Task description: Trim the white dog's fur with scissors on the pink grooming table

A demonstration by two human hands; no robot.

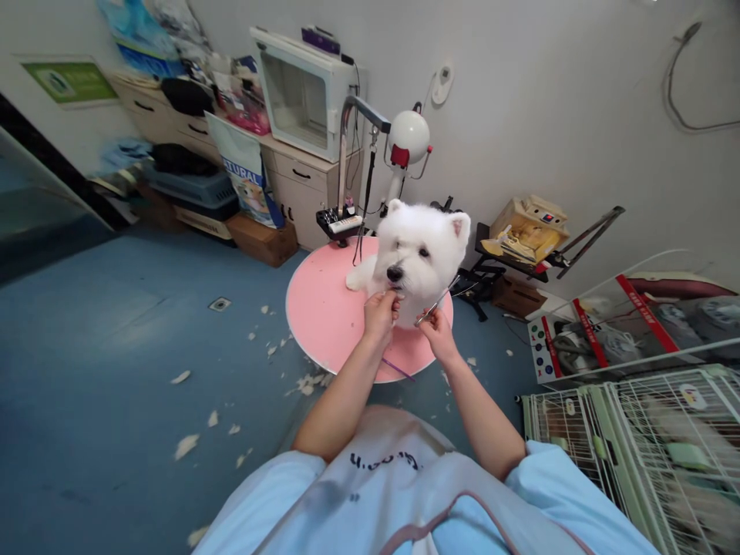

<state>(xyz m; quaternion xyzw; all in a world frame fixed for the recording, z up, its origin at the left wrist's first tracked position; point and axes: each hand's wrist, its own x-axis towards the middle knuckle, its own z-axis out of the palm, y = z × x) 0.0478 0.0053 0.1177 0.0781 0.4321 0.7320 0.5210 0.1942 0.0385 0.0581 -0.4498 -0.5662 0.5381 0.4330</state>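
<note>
A fluffy white dog point(421, 239) is on a round pink grooming table point(324, 308), facing me. My left hand point(381, 314) is at its chin, just under the mouth, with the fingers closed on the chin fur. In my right hand point(438, 331) is a pair of scissors point(432, 308), its blades angled up and away beside the dog's cheek. A thin purple stick-like thing point(398, 368) lies at the table's near edge, below my hands.
A grooming arm point(345, 139) with a hanging black strap point(368, 185) rises behind the table. Beside it are a small tool tray point(341, 223) and a white dryer point(409, 137). Wire cages point(653, 432) stand at the right. Fur clumps point(186, 445) litter the blue floor.
</note>
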